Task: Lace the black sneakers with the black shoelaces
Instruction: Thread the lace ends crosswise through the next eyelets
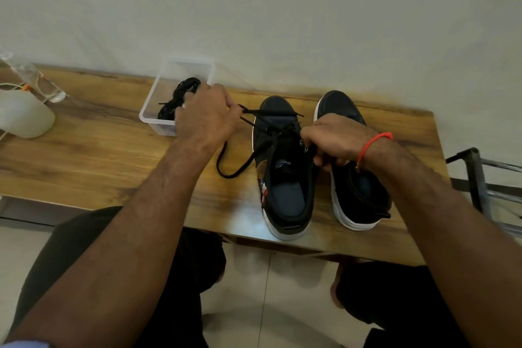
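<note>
Head view, left hand (207,116) pinches a black shoelace (236,171) threaded through the left sneaker (285,178), right hand (334,140) grips that sneaker's eyelet edge, right sneaker (353,192) beside it, wooden table (113,167).

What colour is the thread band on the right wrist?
Red-orange; the thin thread band on the right wrist shows clearly in the head view.
</note>
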`<state>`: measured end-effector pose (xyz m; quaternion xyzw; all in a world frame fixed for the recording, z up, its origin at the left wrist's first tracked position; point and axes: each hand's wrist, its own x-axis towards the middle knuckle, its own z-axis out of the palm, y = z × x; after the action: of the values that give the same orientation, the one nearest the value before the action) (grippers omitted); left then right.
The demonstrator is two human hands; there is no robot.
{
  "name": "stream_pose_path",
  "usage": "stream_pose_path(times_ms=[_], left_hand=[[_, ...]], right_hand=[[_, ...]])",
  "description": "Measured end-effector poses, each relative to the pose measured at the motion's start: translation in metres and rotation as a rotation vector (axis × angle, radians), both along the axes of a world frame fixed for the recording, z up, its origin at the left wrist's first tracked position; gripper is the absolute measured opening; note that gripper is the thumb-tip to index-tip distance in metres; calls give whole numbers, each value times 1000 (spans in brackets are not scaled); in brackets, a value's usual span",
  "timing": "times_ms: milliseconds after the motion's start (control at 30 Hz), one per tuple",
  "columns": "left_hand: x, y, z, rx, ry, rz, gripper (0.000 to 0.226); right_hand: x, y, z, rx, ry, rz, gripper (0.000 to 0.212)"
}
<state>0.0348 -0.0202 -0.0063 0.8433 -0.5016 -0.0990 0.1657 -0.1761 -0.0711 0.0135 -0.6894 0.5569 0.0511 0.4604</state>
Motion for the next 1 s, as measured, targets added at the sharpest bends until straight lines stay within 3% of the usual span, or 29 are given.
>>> stream_pose_path(times_ms=[133, 267, 467, 633, 833, 900, 1000], left_hand=[[-24, 0, -2, 1, 85, -309, 44], [-47, 5, -7, 32, -64, -494, 35], [-52, 5, -11, -25, -165, -386, 19], [-44, 3, -8, -109, -129, -365, 15], [-9, 0, 12, -311, -85, 24, 22], [-1, -1, 10, -235, -102, 21, 21], [-10, -2, 0, -71, -15, -161, 25]], right_hand=[[1, 1, -2, 48, -14, -15, 18], [2, 0, -4, 85, -38, -22, 20], [4, 4, -3, 134, -92, -22, 19], [4, 3, -4, 148, -87, -47, 23], [1, 0, -2, 173, -82, -57, 26], [2, 1, -2, 179, -79, -50, 25], [2, 0, -2, 188, -80, -40, 24]])
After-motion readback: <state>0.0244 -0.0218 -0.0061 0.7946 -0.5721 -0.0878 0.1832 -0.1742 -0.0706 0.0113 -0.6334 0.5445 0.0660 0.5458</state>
